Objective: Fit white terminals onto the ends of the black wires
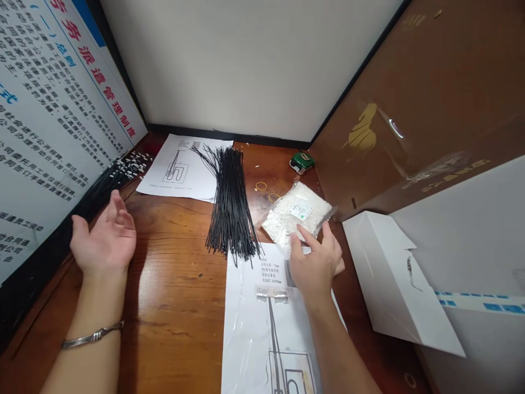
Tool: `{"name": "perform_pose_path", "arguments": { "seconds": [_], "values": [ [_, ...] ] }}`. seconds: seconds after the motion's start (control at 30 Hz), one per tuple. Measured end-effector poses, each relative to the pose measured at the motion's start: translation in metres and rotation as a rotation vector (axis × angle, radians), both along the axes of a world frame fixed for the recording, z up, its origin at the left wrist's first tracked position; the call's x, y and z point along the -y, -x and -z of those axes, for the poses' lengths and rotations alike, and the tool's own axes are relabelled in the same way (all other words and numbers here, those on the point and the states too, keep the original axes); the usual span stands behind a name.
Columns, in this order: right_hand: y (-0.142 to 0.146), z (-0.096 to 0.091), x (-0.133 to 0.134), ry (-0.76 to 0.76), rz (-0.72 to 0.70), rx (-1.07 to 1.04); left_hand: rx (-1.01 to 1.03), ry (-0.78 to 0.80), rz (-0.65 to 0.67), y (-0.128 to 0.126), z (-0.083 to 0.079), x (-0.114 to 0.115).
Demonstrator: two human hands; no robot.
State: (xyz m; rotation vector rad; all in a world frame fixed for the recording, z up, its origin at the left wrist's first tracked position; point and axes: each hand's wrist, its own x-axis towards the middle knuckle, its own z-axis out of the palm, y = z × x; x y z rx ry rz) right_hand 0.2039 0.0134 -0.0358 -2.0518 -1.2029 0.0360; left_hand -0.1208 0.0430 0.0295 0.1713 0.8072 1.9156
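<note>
My left hand (107,235) is raised at the left with the palm up and fingers apart, holding nothing. Close beyond it lies a bundle of black wires with white ends (123,168). My right hand (318,260) has its fingers spread at the near edge of a clear plastic bag of small white pieces (297,210); whether the fingertips press on the bag is hard to tell. Left of the bag, a thick bundle of loose black wires (230,205) lies on the table. Under my right forearm is a printed drawing sheet (246,328), partly covered.
A second drawing sheet (164,178) lies at the back left. A green tape measure (302,162) stands at the back right. Printed boards (53,137) line the left, a brown panel (430,98) the right. A white open box (389,273) stands right of my right hand.
</note>
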Motion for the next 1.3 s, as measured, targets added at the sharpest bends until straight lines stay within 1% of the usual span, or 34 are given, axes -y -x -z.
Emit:
{"name": "perform_pose_path", "arguments": {
  "seconds": [0.1, 0.17, 0.2, 0.23, 0.27, 0.3, 0.33, 0.37, 0.4, 0.43, 0.47, 0.57, 0.6, 0.63, 0.67, 0.73, 0.77, 0.8, 0.87, 0.93, 1.03, 1.17, 1.3],
  "values": [
    [0.000, -0.001, 0.000, 0.029, 0.007, -0.015, -0.096, 0.028, 0.064, -0.010, -0.001, -0.003],
    [0.000, -0.003, 0.000, 0.023, 0.012, -0.038, -0.173, 0.026, 0.083, -0.023, 0.001, -0.005],
    [0.000, -0.003, 0.000, 0.012, 0.012, -0.049, -0.219, -0.001, 0.100, -0.033, 0.003, -0.005],
    [0.000, -0.004, 0.000, -0.003, 0.010, -0.057, -0.283, -0.032, 0.167, -0.045, 0.006, -0.004],
    [0.000, -0.004, 0.000, -0.023, 0.008, -0.061, -0.379, -0.048, 0.291, -0.058, 0.009, -0.001],
    [0.000, -0.004, 0.000, -0.045, 0.006, -0.064, -0.535, -0.069, 0.384, -0.073, 0.013, 0.003],
    [0.000, -0.004, 0.000, -0.069, 0.005, -0.067, -0.736, -0.088, 0.457, -0.089, 0.017, 0.008],
    [-0.001, -0.003, 0.000, -0.093, 0.002, -0.069, -0.972, -0.109, 0.495, -0.105, 0.020, 0.013],
    [-0.001, -0.003, 0.000, -0.120, 0.001, -0.068, -1.205, -0.174, 0.522, -0.120, 0.023, 0.019],
    [-0.001, -0.003, 0.000, -0.150, 0.002, -0.060, -1.416, -0.283, 0.575, -0.132, 0.025, 0.025],
    [-0.001, -0.004, 0.000, -0.184, 0.005, -0.045, -1.558, -0.365, 0.580, -0.143, 0.026, 0.030],
    [0.002, -0.007, 0.000, -0.348, -0.006, 0.023, -1.797, -0.385, 0.548, -0.161, 0.029, 0.039],
    [0.004, -0.009, 0.001, -0.404, -0.044, 0.031, -1.845, -0.368, 0.530, -0.162, 0.030, 0.040],
    [0.007, -0.011, 0.003, -0.454, -0.111, 0.027, -1.883, -0.349, 0.513, -0.162, 0.030, 0.040],
    [0.011, -0.012, 0.004, -0.468, -0.204, 0.008, -1.912, -0.333, 0.497, -0.161, 0.031, 0.040],
    [0.018, -0.013, 0.007, -0.407, -0.372, 0.018, -1.951, -0.300, 0.469, -0.157, 0.033, 0.039],
    [0.021, -0.014, 0.009, -0.348, -0.450, 0.029, -1.964, -0.288, 0.460, -0.155, 0.035, 0.038],
    [0.023, -0.014, 0.010, -0.295, -0.509, 0.044, -1.974, -0.278, 0.455, -0.153, 0.036, 0.038],
    [0.026, -0.013, 0.012, -0.205, -0.576, 0.058, -1.983, -0.267, 0.456, -0.150, 0.038, 0.039],
    [0.027, -0.011, 0.012, -0.156, -0.596, 0.066, -1.981, -0.268, 0.466, -0.149, 0.040, 0.039],
    [0.026, -0.008, 0.012, -0.129, -0.600, 0.090, -1.961, -0.271, 0.478, -0.148, 0.042, 0.038],
    [0.025, -0.005, 0.011, -0.146, -0.581, 0.102, -1.925, -0.275, 0.492, -0.146, 0.042, 0.035],
    [0.026, -0.006, 0.011, -0.192, -0.569, 0.119, -1.936, -0.280, 0.504, -0.145, 0.042, 0.036]
  ]
}}
